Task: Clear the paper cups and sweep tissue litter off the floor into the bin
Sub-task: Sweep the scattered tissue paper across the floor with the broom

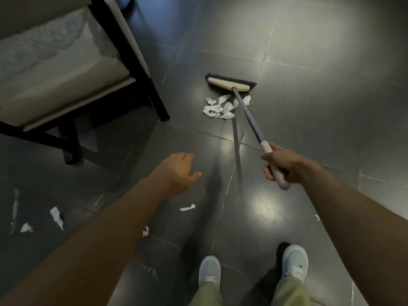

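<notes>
My right hand (281, 164) grips the pale handle end of a broom. Its grey shaft runs up and left to the cream broom head (228, 84) with dark bristles, resting on the dark tiled floor. A pile of torn white tissue (220, 108) lies just on my side of the broom head. My left hand (178, 172) hovers over the floor with fingers loosely curled, holding nothing. Loose tissue scraps lie nearer me: one strip (187, 207) below my left hand, others at the left (57, 216). No cups or bin are in view.
A chair with a black frame (141, 69) and pale cushion stands at the upper left, its leg close to the tissue pile. My two feet in light shoes (209, 272) stand at the bottom. Open floor spreads to the right.
</notes>
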Action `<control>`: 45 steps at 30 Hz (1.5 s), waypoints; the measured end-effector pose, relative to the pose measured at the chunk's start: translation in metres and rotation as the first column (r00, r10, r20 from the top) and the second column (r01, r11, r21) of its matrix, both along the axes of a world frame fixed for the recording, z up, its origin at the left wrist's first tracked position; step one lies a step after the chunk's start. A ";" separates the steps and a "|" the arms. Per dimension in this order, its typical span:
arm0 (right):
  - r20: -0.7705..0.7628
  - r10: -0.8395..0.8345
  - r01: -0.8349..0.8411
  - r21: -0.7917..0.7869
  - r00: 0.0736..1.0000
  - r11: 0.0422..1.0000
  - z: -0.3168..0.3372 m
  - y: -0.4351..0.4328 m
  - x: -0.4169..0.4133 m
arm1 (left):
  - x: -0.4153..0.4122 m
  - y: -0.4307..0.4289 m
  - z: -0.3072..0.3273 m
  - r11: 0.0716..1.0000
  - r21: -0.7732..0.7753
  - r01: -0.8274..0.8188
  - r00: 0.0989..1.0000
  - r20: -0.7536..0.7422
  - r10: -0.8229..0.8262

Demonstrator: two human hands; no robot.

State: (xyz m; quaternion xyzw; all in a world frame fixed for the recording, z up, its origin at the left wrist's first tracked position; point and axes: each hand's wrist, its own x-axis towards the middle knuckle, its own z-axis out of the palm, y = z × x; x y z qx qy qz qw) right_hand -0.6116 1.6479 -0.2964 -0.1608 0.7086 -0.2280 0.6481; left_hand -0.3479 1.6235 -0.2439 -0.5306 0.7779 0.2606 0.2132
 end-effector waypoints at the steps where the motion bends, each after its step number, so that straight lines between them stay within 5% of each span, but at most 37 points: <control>1: 0.034 -0.008 0.008 0.015 0.999 1.000 -0.001 0.001 0.005 | 0.005 0.000 -0.005 1.000 0.008 0.006 1.000 0.000 -0.006; 21: -0.180 0.036 -0.031 0.030 0.983 0.999 -0.006 0.003 0.078 | 0.044 -0.007 -0.032 0.996 0.056 0.068 0.998 -0.011 -0.067; 33: -0.035 -0.047 0.052 0.163 0.998 0.985 -0.016 0.162 0.126 | 0.076 0.079 -0.004 0.995 -0.025 0.099 0.994 -0.047 -0.100; 45: -0.099 -0.161 0.156 -0.054 0.982 0.986 0.036 0.257 0.162 | 0.123 0.184 0.029 0.987 -0.034 0.160 0.986 -0.031 -0.161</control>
